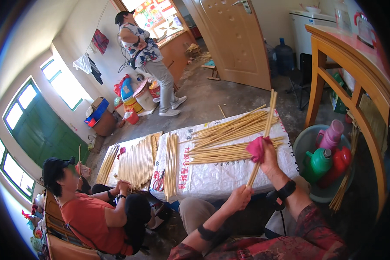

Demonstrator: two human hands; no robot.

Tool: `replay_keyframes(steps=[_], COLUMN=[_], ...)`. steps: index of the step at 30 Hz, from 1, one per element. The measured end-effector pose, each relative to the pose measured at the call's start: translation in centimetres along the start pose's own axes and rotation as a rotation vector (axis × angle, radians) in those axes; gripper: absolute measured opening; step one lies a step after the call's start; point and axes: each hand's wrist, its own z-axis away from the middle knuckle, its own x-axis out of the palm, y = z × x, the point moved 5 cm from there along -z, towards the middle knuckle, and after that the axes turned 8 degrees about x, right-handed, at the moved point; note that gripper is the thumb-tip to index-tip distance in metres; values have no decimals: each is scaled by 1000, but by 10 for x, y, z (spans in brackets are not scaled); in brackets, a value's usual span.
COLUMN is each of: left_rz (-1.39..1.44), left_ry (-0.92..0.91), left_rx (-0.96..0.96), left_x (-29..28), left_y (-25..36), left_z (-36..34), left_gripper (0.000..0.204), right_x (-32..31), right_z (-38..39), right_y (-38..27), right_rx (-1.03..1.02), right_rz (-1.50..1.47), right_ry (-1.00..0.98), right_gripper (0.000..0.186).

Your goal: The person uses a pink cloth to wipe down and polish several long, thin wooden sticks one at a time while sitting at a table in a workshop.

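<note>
Pink cloth (256, 148) squeezed round stick (264, 132) by right hand (268, 158) | left hand (240, 197) fingers closed tight on stick's bottom end

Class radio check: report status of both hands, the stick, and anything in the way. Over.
Left hand grips stick low end. Right hand wraps pink cloth around it. Loose sticks piled beneath.

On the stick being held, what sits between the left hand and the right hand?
Only bare stick: the left hand grips its lower end, the right hand presses a pink cloth higher up, in the head view.
</note>
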Motion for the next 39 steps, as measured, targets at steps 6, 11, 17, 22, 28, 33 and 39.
replay_keyframes(steps=[6,11,17,22,28,33,39], left_rz=[-26,-238,71,13,-263,-330,228], left_ry=[-95,-91,-172,-26,185,139,-84], left_rx=[-40,100,-104,158,560,631,32], left_x=[-32,-51,-81,-100,-80,-22,-20], left_y=[-18,-15,-38,-31,22,27,-32], left_z=[77,146,206,201,119,66,42], left_gripper=[25,22,24,24,12,4,43], right_x=[-27,-46,-93,-52,19,57,67], right_z=[-14,-18,-29,-5,68,122,121], right_y=[-31,-46,-67,-60,22,65,71], right_rx=[-149,-189,-244,-211,102,18,51], right_rz=[-53,-115,-134,-299,-116,102,164], right_ry=[43,294,162,203,3,-53,-22], right_gripper=[16,18,24,24,36,33,22])
